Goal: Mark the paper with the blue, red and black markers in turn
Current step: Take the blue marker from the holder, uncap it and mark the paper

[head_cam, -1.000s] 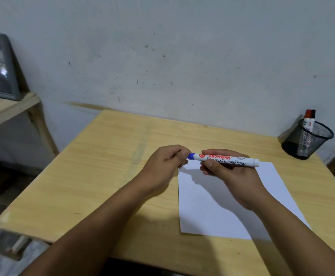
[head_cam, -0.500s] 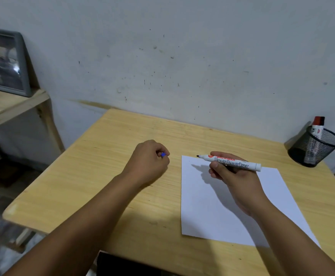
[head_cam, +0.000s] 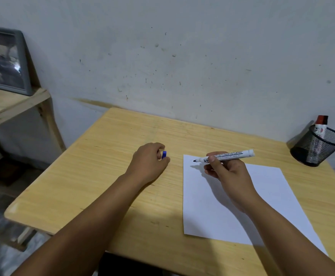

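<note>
My right hand (head_cam: 227,172) pinches the uncapped white-barrelled blue marker (head_cam: 225,155) between thumb and fingers, barrel near level, dark tip hovering over the far-left corner of the white paper sheet (head_cam: 212,212). No mark visible yet. My left hand (head_cam: 148,163) rests on the pale wooden desk (head_cam: 103,176), beside the sheet's left edge, fingers curled around the small blue cap (head_cam: 164,154).

Red-capped marker (head_cam: 320,124) stands in the black mesh cup (head_cam: 317,146), far right corner. Black marker not seen.

Risks, as I judge them: tip sits close to the paper's corner, so a stroke may run onto wood. Sheet is unpinned and could slide under the tip. The cap could roll away if set down.
</note>
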